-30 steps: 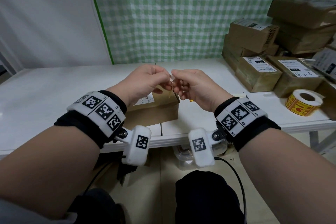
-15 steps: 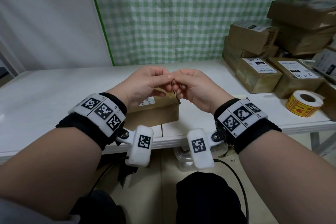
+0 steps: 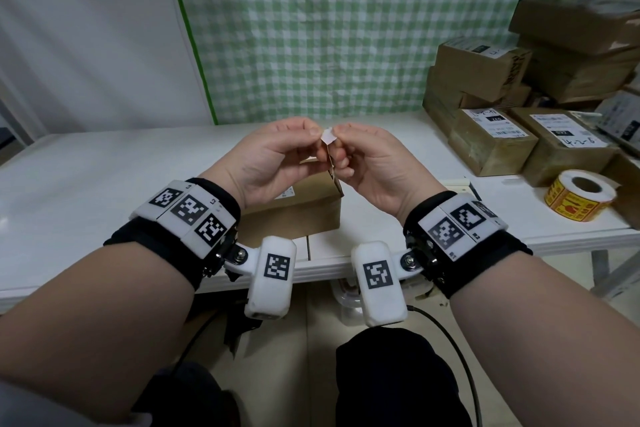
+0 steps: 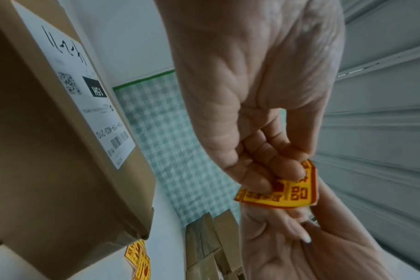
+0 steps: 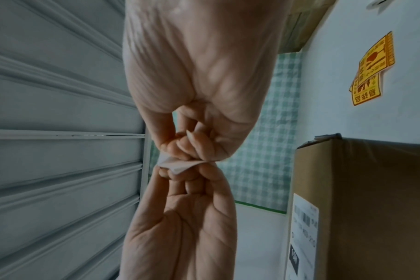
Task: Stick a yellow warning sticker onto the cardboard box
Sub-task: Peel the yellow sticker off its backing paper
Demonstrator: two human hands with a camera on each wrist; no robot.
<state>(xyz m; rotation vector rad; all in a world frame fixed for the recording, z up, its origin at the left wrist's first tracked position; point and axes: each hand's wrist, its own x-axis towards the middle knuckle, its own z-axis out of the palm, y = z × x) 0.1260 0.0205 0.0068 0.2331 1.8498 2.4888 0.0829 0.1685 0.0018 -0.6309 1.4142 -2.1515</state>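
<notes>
Both hands are raised together above the cardboard box (image 3: 294, 215), which lies on the white table (image 3: 104, 184) with a white shipping label on top. My left hand (image 3: 313, 133) and right hand (image 3: 341, 132) pinch one small yellow warning sticker (image 3: 328, 136) between their fingertips. The head view shows only its white underside. In the left wrist view the left hand (image 4: 276, 178) grips the sticker's printed yellow and red face (image 4: 283, 193). The right wrist view has the right hand (image 5: 180, 153) pinching the white side (image 5: 178, 165). The sticker hangs clear of the box (image 4: 60, 151).
A roll of yellow stickers (image 3: 581, 196) stands at the table's right end. Stacked cardboard parcels (image 3: 491, 146) fill the back right. Loose yellow stickers (image 5: 372, 72) lie on the table right of the box. A green checked cloth (image 3: 311, 28) hangs behind.
The hands have lifted a little and turned. A white corner of the sticker now shows between the fingertips, which were pressed together before.
</notes>
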